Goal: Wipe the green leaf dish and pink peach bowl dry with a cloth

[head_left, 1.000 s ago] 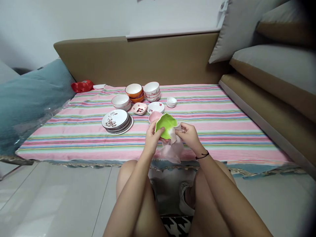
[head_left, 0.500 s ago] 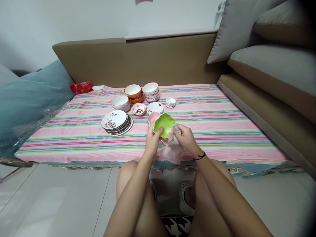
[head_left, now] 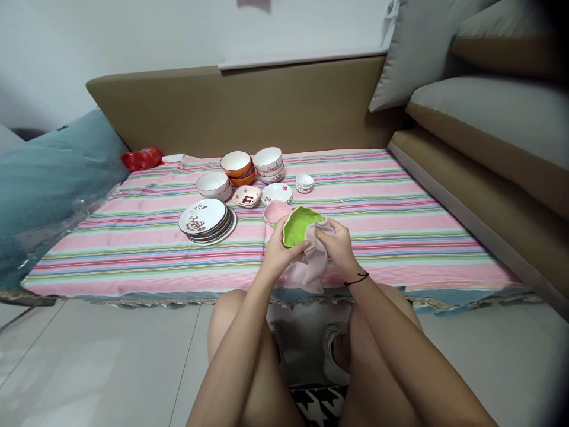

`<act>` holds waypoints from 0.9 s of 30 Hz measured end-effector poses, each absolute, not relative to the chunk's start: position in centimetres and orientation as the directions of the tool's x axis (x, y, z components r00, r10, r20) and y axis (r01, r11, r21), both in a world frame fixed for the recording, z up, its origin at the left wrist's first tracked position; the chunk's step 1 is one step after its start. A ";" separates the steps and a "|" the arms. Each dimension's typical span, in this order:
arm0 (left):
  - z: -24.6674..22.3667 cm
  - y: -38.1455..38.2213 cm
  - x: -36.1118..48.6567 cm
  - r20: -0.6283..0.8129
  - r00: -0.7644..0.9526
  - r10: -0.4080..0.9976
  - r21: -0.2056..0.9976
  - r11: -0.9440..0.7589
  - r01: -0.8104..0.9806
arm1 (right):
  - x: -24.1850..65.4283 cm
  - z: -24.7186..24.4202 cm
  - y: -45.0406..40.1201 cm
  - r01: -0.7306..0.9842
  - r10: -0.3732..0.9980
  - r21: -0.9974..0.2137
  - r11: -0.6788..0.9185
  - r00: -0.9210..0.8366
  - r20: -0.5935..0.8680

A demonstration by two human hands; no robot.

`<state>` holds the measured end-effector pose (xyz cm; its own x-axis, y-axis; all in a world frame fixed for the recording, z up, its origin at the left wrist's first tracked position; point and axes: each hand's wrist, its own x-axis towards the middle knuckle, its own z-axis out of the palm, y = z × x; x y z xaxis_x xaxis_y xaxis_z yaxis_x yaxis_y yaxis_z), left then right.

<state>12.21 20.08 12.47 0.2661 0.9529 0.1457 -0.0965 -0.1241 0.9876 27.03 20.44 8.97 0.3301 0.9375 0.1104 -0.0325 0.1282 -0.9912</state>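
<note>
green bowl (head_left: 302, 226), scalloped rim, is up in both hands over nr edge of striped cloth (head_left: 400, 249), tilted w/ its inside facing the person. taking bowl as clock centre: l. hand (head_left: 281, 248) has it from abt 7 to 9 o'clk, thumb laid along nr rim at 6, other fingers round the l. side & partly hidden behind; grip closed on the wall, bowl sitting just up & rt of the palm. r. hand (head_left: 338, 243) at abt 4 o'clk, thumb & fingers pinching pale pink rag (head_left: 311, 261) against the rim, so bowl is just l. of that pinch w/ fabric btwn; can't tell if any r. fingertip touches bowl direct. rest of rag hangs down at 5-6 o'clk, below the bowl. dark cord (head_left: 357, 279) round r. wrist. pink bowl (head_left: 276, 209) just beyond l. hand at 10. plate stack (head_left: 202, 217), brown flower print on top, well apart at 9. square dish (head_left: 247, 196) w/ red motif at 10, white bowls (head_left: 212, 184) further out same way. orange bowls (head_left: 237, 166) btwn 10 & 11, flowered bowls (head_left: 268, 161) right beside at 11. white plates (head_left: 276, 193) nr 11, small dishes (head_left: 304, 182) stacked at 12. red bundle (head_left: 142, 158) far off at 10.
</note>
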 end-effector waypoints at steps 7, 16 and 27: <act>11.8 20.8 11.5 0.028 0.193 0.981 0.995 -0.008 -0.102 | 27.6 9.1 20.4 0.088 0.930 -0.990 0.107 0.342 0.131; 10.9 21.3 11.2 0.000 -0.011 1.000 0.982 -0.002 -0.191 | 27.8 9.3 20.9 0.044 0.947 -0.988 0.149 0.282 0.155; 10.7 20.3 12.7 -0.039 0.194 0.980 0.954 0.095 -0.283 | 27.9 9.4 20.7 0.283 0.885 -0.957 0.068 0.426 0.189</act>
<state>12.69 20.33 10.70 0.1945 0.9801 -0.0394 -0.2829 0.0945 0.9545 27.89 20.67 9.39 0.4256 0.8849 0.1894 0.2833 0.0685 -0.9566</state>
